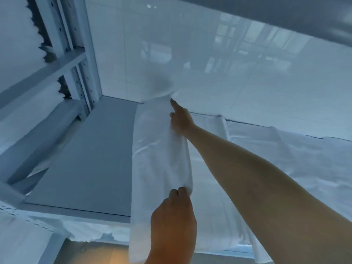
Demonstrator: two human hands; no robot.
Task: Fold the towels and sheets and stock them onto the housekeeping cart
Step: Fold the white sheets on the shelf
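Here we look down on a white sheet [162, 155] folded into a long narrow band that runs away from us across the grey tabletop [85, 159]. Our left hand [172, 216] pinches the band at its near part, fingers curled into the cloth where it bunches. Our right hand [180, 119] reaches out along the band's right edge at the far end: index finger stretched forward against the fabric, the other fingers tucked under or into the fold. We cannot tell for certain whether they grip it, though the cloth gathers just below that hand. The two hands are well apart, one at each end of the lifted stretch of the fold.

To the right, the rest of the white linen [285, 168] lies spread and wrinkled over the table, its far hem against the glossy white wall [209, 54], which carries faint reflections. The near end of the band hangs over the table's front edge.

At left stands a white metal rack [76, 60] with stacked white linens [17, 31] on its shelves, ragged edges showing. A strip of warm-lit floor [91, 252] shows at the bottom
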